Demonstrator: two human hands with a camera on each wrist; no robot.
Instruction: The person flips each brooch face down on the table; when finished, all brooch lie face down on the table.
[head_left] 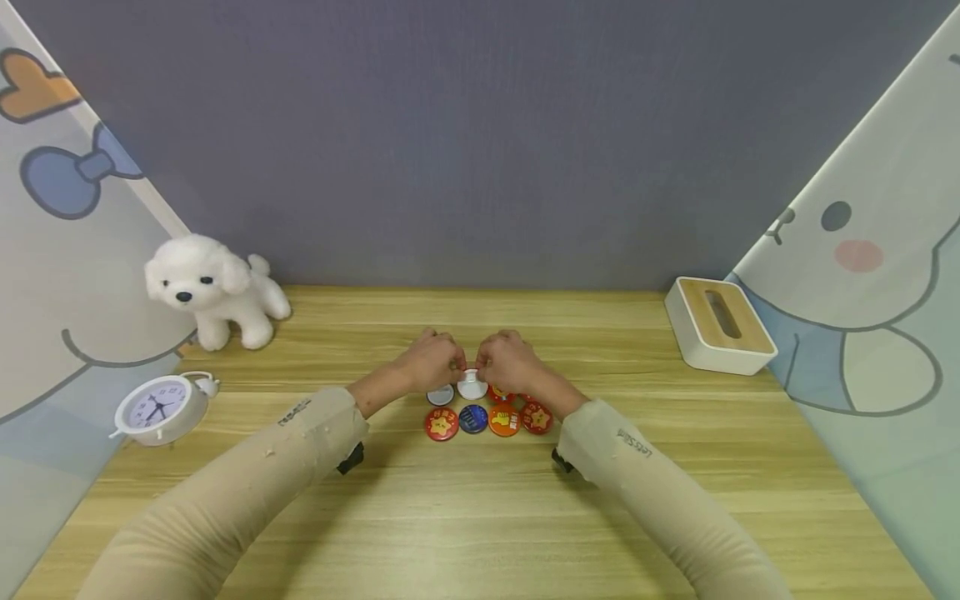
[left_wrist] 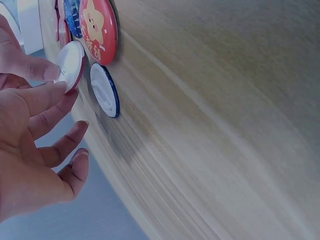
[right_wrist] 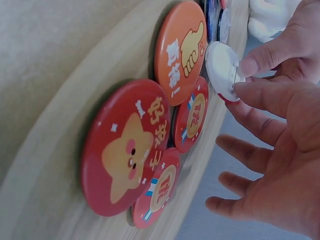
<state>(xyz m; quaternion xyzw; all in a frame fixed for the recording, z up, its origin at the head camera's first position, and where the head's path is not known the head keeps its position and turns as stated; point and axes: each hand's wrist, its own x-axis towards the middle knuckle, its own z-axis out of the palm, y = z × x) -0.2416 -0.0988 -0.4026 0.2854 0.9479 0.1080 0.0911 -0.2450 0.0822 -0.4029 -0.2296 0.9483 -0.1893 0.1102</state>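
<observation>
A round pin badge (head_left: 472, 387) with its white back facing up is held between both hands. In the left wrist view, the left hand (head_left: 433, 363) pinches its edge between thumb and index finger, other fingers loosely bent. The right hand (head_left: 512, 363) pinches the same badge from the other side; its thumb and index finger meet at the pin on the back (right_wrist: 225, 70), the rest spread. A red rim shows under the white back. Beside the left hand lies another badge (left_wrist: 104, 91), white back up with a dark blue rim.
Nearest the person is a row of face-up badges: a red star one (head_left: 442, 423), a blue one (head_left: 473, 418), an orange one (head_left: 504, 420) and another red star one (head_left: 537, 417). Red medal badges (right_wrist: 191, 115) lie behind. A plush dog (head_left: 217, 287), alarm clock (head_left: 161, 410) and tissue box (head_left: 720, 325) stand around.
</observation>
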